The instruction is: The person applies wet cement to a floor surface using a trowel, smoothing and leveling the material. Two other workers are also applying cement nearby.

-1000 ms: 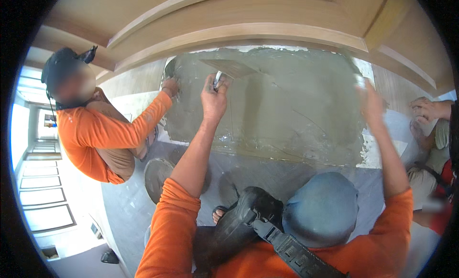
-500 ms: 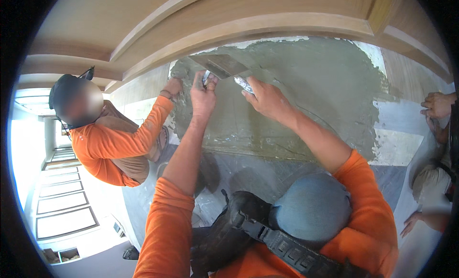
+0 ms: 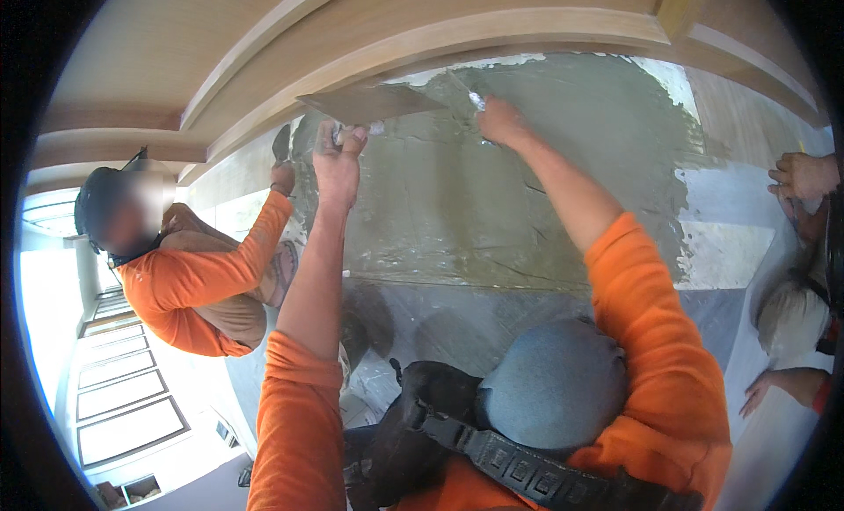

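Observation:
My left hand (image 3: 338, 164) is closed round the handle of a flat rectangular plastering trowel (image 3: 374, 103), its steel blade held above the far left part of the grey wet mortar (image 3: 422, 203). To its right, my right hand (image 3: 503, 122) grips the silver-wrapped handle of a second trowel (image 3: 477, 100). That tool's narrow blade points toward the far edge of the mortar and shows only faintly. The mortar covers a broad patch of floor, smeared unevenly, with a ragged border.
A co-worker in orange (image 3: 198, 282) crouches at the left, holding a small pointed trowel (image 3: 281, 143). A wooden panelled wall (image 3: 492, 32) borders the far side. Another person's hands (image 3: 804, 175) show at the right edge. Grey floor tiles (image 3: 457, 322) lie nearer me.
My hands have moved apart: the left with its trowel went left, the right went farther away and slightly right. The co-worker's hand has drawn back left, its small trowel now showing.

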